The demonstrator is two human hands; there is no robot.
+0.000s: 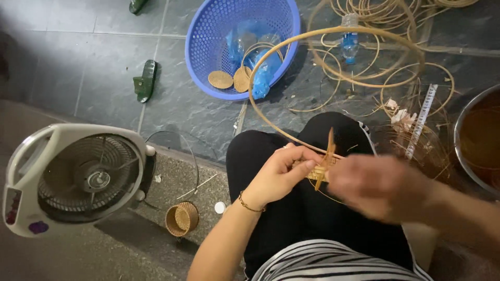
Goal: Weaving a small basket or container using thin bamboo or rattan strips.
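Rattan hoop rests over the lap, its near rim pinched in the left hand at the woven band; the right hand blurs, grip unclear.

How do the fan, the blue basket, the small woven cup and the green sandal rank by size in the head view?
1. Fan, though it sits nearer the camera
2. Blue basket
3 and 4. Green sandal and small woven cup: too alike to rank
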